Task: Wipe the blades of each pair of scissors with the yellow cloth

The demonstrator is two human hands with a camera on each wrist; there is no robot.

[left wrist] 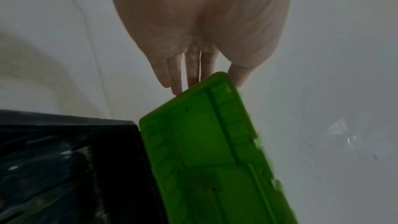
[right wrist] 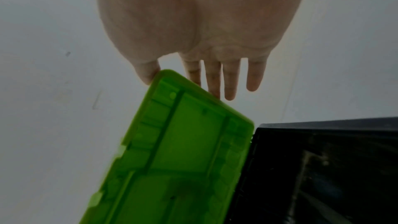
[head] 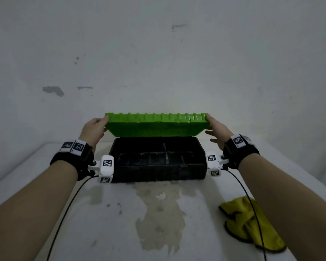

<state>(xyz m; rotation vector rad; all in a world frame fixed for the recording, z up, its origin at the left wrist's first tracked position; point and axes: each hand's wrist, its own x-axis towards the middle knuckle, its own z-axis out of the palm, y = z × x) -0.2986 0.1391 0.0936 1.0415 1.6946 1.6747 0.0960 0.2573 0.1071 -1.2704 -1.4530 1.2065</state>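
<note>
A crumpled yellow cloth [head: 250, 225] with a dark hem lies on the white table at the front right, partly under my right forearm. No scissors show in any view. A black toolbox [head: 156, 166] stands in the middle, its green lid [head: 156, 125] raised about halfway. My left hand [head: 104, 125] holds the lid's left end, thumb on the ribbed outer face and straight fingers [left wrist: 193, 67] on the inner side. My right hand [head: 209, 127] holds the right end the same way, fingers [right wrist: 230, 77] straight and spread. The box's dark compartments are too dim to read.
The white table [head: 120, 213] has a large brownish stain in front of the toolbox. A stained white wall [head: 158, 63] rises close behind the box. Black cables run from both wrist cameras toward me across the table.
</note>
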